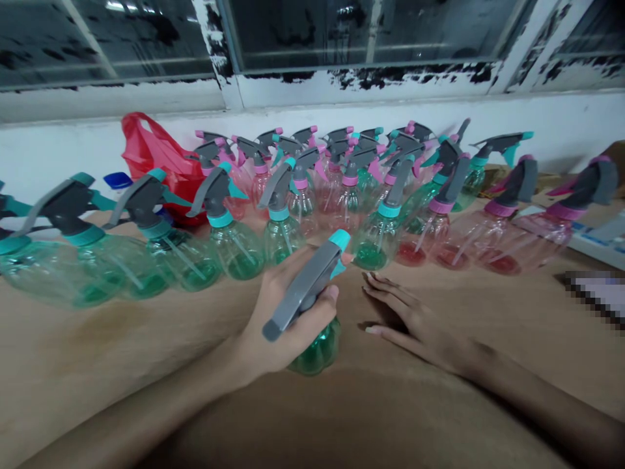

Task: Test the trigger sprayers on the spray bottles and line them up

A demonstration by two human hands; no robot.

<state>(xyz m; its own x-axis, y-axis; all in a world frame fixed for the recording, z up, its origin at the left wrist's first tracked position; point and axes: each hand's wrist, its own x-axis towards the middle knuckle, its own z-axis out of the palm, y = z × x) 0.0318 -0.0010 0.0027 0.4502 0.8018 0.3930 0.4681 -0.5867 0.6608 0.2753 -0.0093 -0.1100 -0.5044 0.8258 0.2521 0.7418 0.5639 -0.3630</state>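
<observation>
My left hand [278,326] is wrapped round the neck of a green spray bottle [319,348] with a grey and teal trigger head. The bottle stands upright at the near middle of the table, its nozzle pointing away from me. Part of its neck and trigger is hidden behind my fingers. To the right of it, my right hand [415,319] rests low on the tabletop, fingers stretched out and holding nothing. Just beyond my fingertips stands another green spray bottle [375,244]. A pink spray bottle [415,244] is close beside that one.
Green spray bottles [190,260] line the left side of the wooden table [195,365]. Several pink and green bottles [346,202] crowd the back. A red plastic bag [156,156] sits behind the left row. A pixelated flat object [598,293] lies at the right. A white wall [63,143] and windows close off the back.
</observation>
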